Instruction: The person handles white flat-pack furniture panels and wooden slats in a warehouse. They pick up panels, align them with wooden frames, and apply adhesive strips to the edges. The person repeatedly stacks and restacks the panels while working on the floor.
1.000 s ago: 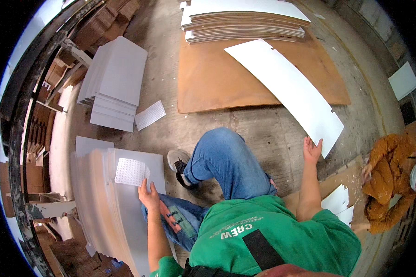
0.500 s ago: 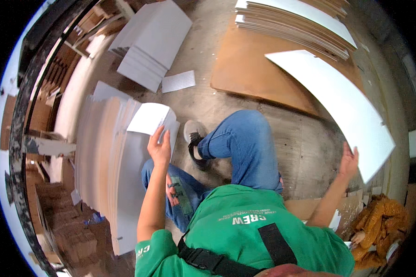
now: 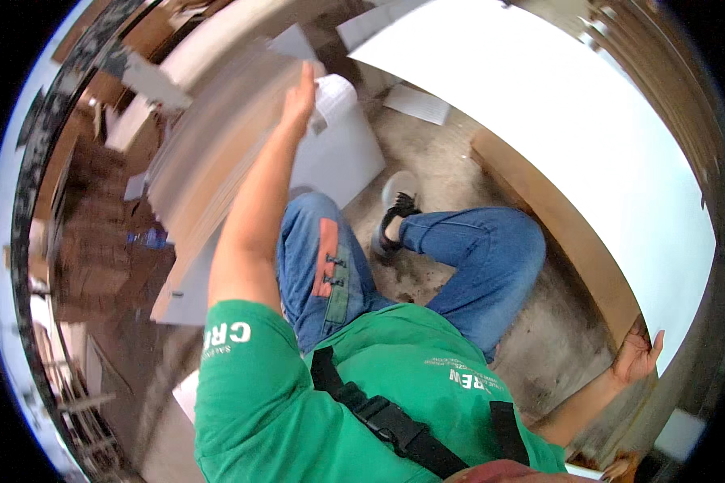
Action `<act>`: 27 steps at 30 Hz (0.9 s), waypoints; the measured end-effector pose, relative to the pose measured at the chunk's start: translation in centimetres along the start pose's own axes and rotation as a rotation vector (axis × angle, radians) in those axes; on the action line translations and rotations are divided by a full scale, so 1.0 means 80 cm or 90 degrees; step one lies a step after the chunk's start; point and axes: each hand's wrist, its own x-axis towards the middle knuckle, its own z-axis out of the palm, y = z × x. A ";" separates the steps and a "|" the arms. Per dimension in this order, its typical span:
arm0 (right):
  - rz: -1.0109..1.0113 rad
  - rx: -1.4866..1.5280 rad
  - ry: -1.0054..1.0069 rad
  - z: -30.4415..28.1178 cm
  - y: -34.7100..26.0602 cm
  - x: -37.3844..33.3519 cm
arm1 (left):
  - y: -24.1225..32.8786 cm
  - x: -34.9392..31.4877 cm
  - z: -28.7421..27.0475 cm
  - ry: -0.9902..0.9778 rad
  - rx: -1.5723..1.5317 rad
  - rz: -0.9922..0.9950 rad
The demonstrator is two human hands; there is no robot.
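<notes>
A large white panel (image 3: 556, 105) slants across the right side, its near end at my right hand (image 3: 640, 354). The thumb stands up along the panel's edge; the fingers go partly out of sight at its rim, gripping it. My left arm reaches forward. On the top edge of a stack of upright panels (image 3: 217, 153) rests my left hand (image 3: 300, 98), fingers stretched out and somewhat blurred. Just beside it, a curled white paper sheet (image 3: 335, 95) lies on the stack, against the front white panel (image 3: 338, 157).
A brown board (image 3: 540, 193) lies on the floor, partly under the white panel. A printed sheet (image 3: 417, 105) lies on the concrete beyond my shoe (image 3: 399, 193). Brown stacked pieces (image 3: 93, 241) and a dark metal frame (image 3: 32, 161) stand at the left.
The view has turned leftward. The white panel now shows its broad face and covers the boards stacked behind. My left hand has moved from the paper sheet onto the stack's edge.
</notes>
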 end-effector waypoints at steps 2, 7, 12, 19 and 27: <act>0.073 0.022 -0.081 0.006 0.028 0.026 | 0.020 0.004 -0.054 -0.086 -0.062 -0.012; 0.202 0.072 -0.255 0.041 0.160 0.124 | 0.057 -0.048 -0.172 -0.086 -0.397 0.013; 0.357 0.110 -0.309 0.147 0.336 0.163 | 0.033 -0.155 -0.307 0.119 -0.500 0.119; 0.578 0.055 -0.334 0.172 0.590 0.158 | -0.077 -0.316 -0.404 0.344 -0.263 0.076; 0.708 -0.001 -0.313 0.146 0.687 0.038 | -0.109 -0.392 -0.540 0.314 0.049 -0.224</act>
